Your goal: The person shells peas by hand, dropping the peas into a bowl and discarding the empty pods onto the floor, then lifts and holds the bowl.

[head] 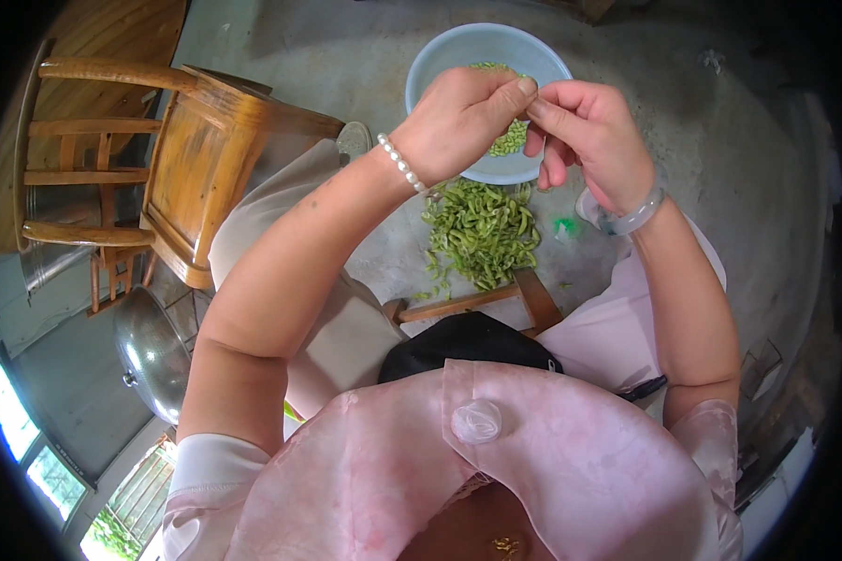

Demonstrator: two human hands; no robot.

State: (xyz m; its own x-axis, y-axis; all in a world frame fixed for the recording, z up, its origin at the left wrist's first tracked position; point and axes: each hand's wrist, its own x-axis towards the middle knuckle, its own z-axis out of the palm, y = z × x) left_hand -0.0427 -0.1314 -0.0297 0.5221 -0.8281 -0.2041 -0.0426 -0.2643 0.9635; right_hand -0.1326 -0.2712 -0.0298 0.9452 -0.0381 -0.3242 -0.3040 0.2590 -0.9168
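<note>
My left hand (466, 119), with a pearl bracelet at the wrist, is raised over a pale blue plastic basin (421, 63). The thumb and index fingertip are pinched together. Touching them are the pinched thumb and fingertips of my right hand (600, 133), which has a translucent bangle at its wrist. Whatever lies between the fingertips is hidden, so I cannot tell what they hold. Shelled green beans (509, 140) lie in the basin, partly covered by my hands. On the floor just nearer to me is a heap of green bean pods (480, 235).
A wooden chair (203, 154) stands at the left, close to my knee. Below it is a shiny perforated metal bowl or lid (154, 357). A low wooden frame (537, 301) sits between my legs, by the pods. A small green scrap (567, 226) lies on the concrete floor (709, 161).
</note>
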